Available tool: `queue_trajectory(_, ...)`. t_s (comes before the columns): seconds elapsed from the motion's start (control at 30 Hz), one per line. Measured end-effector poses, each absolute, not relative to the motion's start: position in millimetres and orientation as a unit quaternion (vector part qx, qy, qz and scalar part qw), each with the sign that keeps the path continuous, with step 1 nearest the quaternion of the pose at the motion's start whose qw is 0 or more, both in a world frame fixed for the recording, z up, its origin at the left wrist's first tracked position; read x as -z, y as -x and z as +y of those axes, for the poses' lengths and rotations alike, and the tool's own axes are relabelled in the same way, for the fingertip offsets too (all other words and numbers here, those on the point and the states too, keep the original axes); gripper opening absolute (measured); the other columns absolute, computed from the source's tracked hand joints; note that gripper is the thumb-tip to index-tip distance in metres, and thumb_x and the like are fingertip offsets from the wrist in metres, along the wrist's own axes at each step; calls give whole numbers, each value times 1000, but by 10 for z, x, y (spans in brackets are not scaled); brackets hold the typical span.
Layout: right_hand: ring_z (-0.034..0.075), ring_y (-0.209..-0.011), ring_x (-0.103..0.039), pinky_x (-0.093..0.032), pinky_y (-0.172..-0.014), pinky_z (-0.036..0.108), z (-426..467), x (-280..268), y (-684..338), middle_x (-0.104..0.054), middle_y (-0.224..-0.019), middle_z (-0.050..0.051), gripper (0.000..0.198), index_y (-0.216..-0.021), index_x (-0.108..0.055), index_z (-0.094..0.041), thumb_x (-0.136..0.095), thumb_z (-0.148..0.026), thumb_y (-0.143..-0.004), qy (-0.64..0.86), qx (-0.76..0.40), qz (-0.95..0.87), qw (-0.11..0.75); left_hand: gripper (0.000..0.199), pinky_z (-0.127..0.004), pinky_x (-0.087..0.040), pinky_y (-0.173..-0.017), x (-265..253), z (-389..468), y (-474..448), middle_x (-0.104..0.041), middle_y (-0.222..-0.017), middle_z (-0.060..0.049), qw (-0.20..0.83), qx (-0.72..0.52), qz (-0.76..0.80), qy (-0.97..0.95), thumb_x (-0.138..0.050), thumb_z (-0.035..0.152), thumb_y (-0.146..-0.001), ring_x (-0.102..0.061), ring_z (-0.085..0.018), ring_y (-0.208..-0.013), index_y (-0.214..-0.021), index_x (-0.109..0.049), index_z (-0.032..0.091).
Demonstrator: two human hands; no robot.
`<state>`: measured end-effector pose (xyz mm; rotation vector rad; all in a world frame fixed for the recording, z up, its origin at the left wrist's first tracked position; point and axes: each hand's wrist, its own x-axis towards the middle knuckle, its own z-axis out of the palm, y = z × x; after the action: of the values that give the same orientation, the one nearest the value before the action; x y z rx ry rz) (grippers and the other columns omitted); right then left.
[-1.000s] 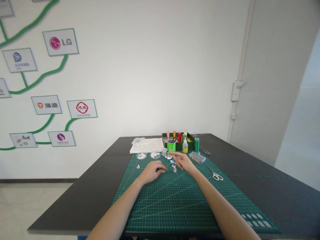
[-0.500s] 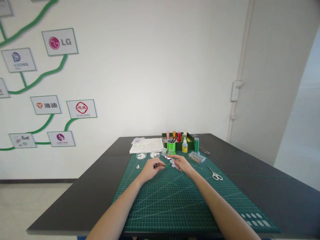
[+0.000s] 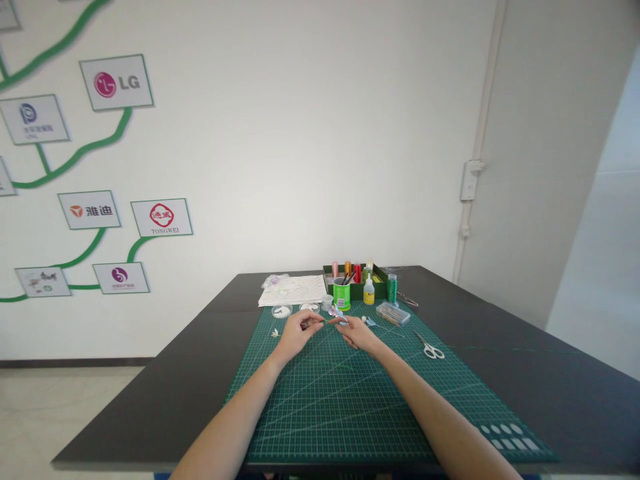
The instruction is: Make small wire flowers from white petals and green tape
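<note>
My left hand (image 3: 299, 332) is closed in a pinch on a thin green strand (image 3: 325, 322), probably thread. From the other side, the fingertips of my right hand (image 3: 359, 333) are closed at the strand's far end. Shiny pale petals (image 3: 336, 311) show just beyond the fingertips, part of them hidden by my right fingers. A small pale blue and white piece on a thin stem (image 3: 370, 322) lies right of my right hand. A little white flower-like piece (image 3: 275, 333) lies left of my left hand.
Both hands are over a green cutting mat (image 3: 345, 407). White-handled scissors (image 3: 433, 352), a clear case (image 3: 393, 313), a glue bottle (image 3: 369, 291) and a green can (image 3: 342, 295) stand or lie around. Behind are a tray of thread spools (image 3: 381, 288), shallow dishes (image 3: 282, 311) and white sheets (image 3: 294, 292).
Both hands have shifted slightly left and away from me. The petals that hung below my right fingers are now near the fingertips, and the green strand shows between the hands.
</note>
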<state>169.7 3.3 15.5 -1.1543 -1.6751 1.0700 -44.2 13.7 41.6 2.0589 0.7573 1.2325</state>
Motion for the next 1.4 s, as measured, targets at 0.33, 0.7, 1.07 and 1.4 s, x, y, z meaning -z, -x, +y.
queue_trajectory(0.33,7,-31,-32,-25,-36,19,65,-114,-1700,-38,-36,-11,49,-117,-65,-8,-52,-42,-83,451,-412,-689,390,27,-22,-40,-57,-433,137,447,-59,-68,-1,334,-490,283,-754,-69,39,-80,-50,-11,-60,-90,-70,14)
queue_trajectory(0.7,7,-29,-31,-24,-34,18,72,-106,-1689,-37,-35,-12,46,-117,-66,-8,-50,-37,-85,453,-407,-697,380,34,-23,-42,-59,-414,172,461,-64,-81,-5,333,-488,267,-762,-66,41,-83,-54,-14,-67,-107,-72,17)
queue_trajectory(1.07,8,-31,-32,-25,-36,20,-14,-177,-1643,-38,-37,-10,42,-109,-68,-9,-51,-39,-86,448,-397,-711,369,28,-23,-40,-57,-451,141,444,-62,-79,-4,327,-496,259,-762,-67,39,-83,-51,-10,-59,-98,-75,17)
queue_trajectory(1.4,8,-32,-33,-26,-38,20,-83,-207,-1601,-39,-38,-9,40,-108,-68,-8,-49,-37,-87,442,-378,-731,357,30,-22,-41,-54,-390,228,413,-68,-85,-7,357,-531,242,-729,-70,40,-78,-50,-9,-56,-95,-75,15)
